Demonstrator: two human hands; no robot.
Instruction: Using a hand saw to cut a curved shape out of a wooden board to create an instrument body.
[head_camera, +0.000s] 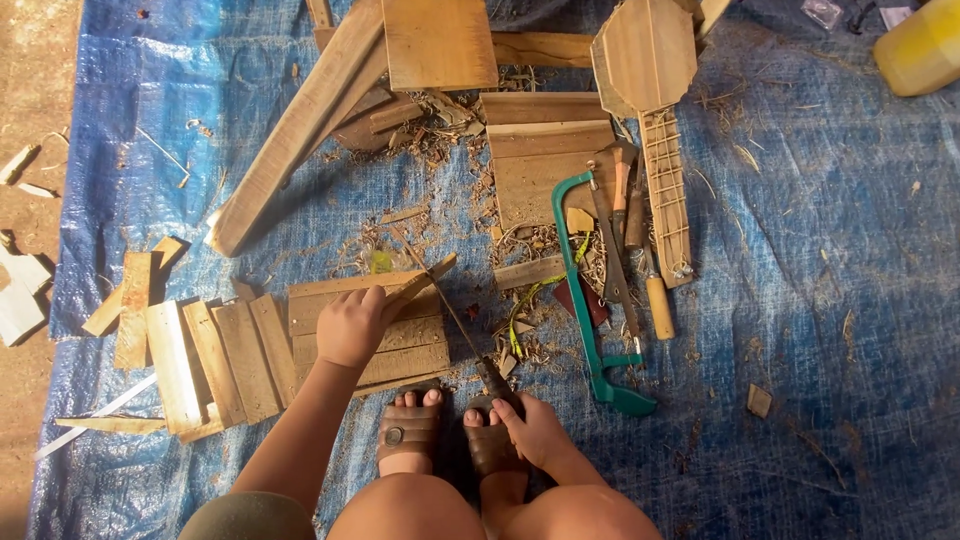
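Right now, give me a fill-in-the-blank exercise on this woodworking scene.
1. The right hand grips the handle of a thin ____.
2. The left hand holds a wooden strip on a stack of ____.
3. The hacksaw lying on the tarp has a ____ frame.
4. Both feet wear brown ____.

Missing words: saw; planks; green; sandals

Bare left hand (350, 325) and right hand (532, 428), bare forearms without sleeves, bare knees at the bottom edge, olive-green cloth over the left thigh, brown open-toed sandals (408, 428) on both feet, a round stud on the left strap
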